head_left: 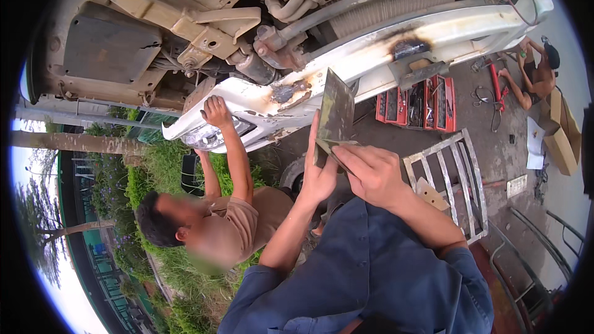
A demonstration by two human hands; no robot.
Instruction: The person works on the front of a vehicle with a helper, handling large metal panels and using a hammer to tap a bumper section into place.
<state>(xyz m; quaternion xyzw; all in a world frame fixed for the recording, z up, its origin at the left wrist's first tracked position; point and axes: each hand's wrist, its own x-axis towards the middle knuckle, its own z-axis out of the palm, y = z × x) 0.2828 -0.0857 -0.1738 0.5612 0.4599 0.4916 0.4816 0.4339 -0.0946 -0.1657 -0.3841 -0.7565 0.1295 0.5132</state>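
My left hand [318, 176] and my right hand [374, 173] both grip a dark, bent metal plate [336, 104] in front of my chest. The left supports its left side, with one finger stretched up along the edge. Pinched in my right fingers is its lower folded edge. Just beyond the plate runs a white vehicle front panel [365, 62], scorched around a dark patch [411, 48] and a rusty patch [289, 91]. A co-worker [226, 229] at my left rests one hand [216, 111] on the panel beside the headlamp [213, 134].
A red toolbox [416, 104] full of tools lies ahead to the right. Nearer is a slatted metal frame [448, 185]. Another person [535, 74] crouches at the far right by a cardboard box [560, 133]. Metal tube frames [526, 260] stand at the lower right.
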